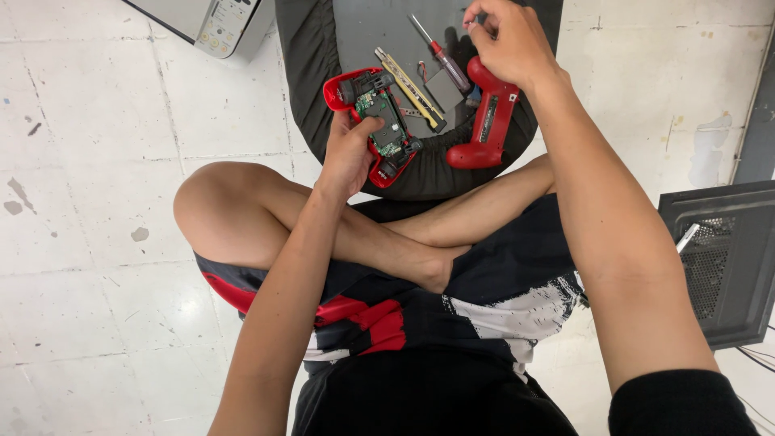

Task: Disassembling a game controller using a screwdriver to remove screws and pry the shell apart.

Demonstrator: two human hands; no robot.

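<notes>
Near the bottom of the frame the person's crossed bare legs point(339, 226) rest above black, red and white shorts point(452, 315), on the white tiled floor point(89, 266). Above the knees, at centre, the left hand point(349, 153) closes its fingers around an opened red game controller half with a bare green circuit board point(378, 125), held over a dark grey mat point(379, 40). Farther up, the right hand point(504, 40) has its fingers pinched shut, on what I cannot tell, just above a loose red controller shell point(487, 121), beside a red-handled screwdriver point(440, 52) and a yellow utility knife point(410, 89).
</notes>
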